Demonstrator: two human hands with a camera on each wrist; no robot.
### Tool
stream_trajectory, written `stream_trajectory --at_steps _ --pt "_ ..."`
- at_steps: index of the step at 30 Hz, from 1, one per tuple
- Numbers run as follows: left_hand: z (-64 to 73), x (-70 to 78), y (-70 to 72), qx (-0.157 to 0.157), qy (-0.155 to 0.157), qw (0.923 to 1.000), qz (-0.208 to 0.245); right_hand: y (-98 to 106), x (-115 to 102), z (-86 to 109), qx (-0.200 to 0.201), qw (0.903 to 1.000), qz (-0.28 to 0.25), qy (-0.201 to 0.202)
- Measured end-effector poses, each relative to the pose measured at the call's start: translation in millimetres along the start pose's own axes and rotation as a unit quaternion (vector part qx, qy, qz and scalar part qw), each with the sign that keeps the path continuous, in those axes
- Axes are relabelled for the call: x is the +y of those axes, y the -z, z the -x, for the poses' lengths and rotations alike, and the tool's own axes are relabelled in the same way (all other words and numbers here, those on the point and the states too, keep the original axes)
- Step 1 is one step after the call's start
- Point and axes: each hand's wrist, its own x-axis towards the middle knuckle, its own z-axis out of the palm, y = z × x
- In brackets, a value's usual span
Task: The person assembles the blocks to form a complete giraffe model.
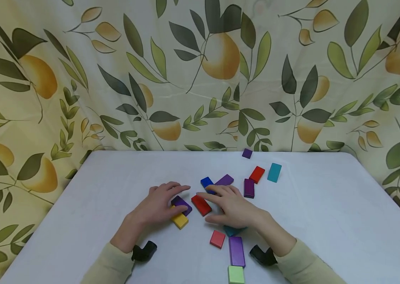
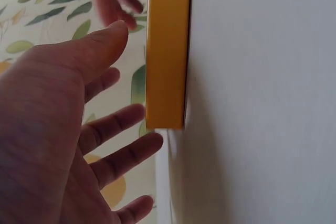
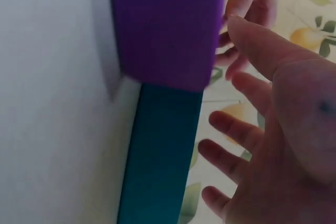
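Note:
Over the middle of the white table my left hand hovers palm down, fingers loosely spread. Below its thumb lie a dark purple block and a yellow block, which touch. In the left wrist view the yellow block stands beyond the thumb, with nothing in the hand. My right hand spreads its relaxed fingers over the blocks opposite. A red block lies between the hands. The right fingers partly cover a blue block; a teal block is half hidden under the wrist.
Toward the near edge lie a coral block, a long purple block and a light green block. Farther back are a red block, a teal block and several purple ones. A patterned curtain hangs behind the table.

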Motion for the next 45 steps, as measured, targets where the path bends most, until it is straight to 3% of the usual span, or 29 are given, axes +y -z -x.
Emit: stream_trajectory --at_steps 9,17,23,31,40,45 --pt "3.2 -8.1 8.2 -0.005 -0.01 0.9996 0.024 -4 -5 1.1 -0.034 0.9988 0.016 0.032" --pt "5.1 -14.5 11.6 -0.013 -0.014 0.9993 0.033 -4 -6 2.9 -0.022 0.9977 0.041 0.048" --pt "4.3 -16.3 11.8 -0.019 -0.028 0.9989 0.034 -3 -5 2.0 -0.014 0.9985 0.039 0.035" --pt "0.4 -14.5 10.3 -0.02 -0.034 0.9985 0.039 -2 -2 1.6 0.012 0.9984 0.044 0.034" --pt "-5.0 -4.7 7.7 -0.024 -0.036 0.999 0.013 -5 2 0.9 0.049 0.9976 0.027 0.041" --pt "-7.5 1.5 5.2 -0.036 -0.048 0.9982 0.008 -6 1 -0.8 0.054 0.9976 0.038 0.019"
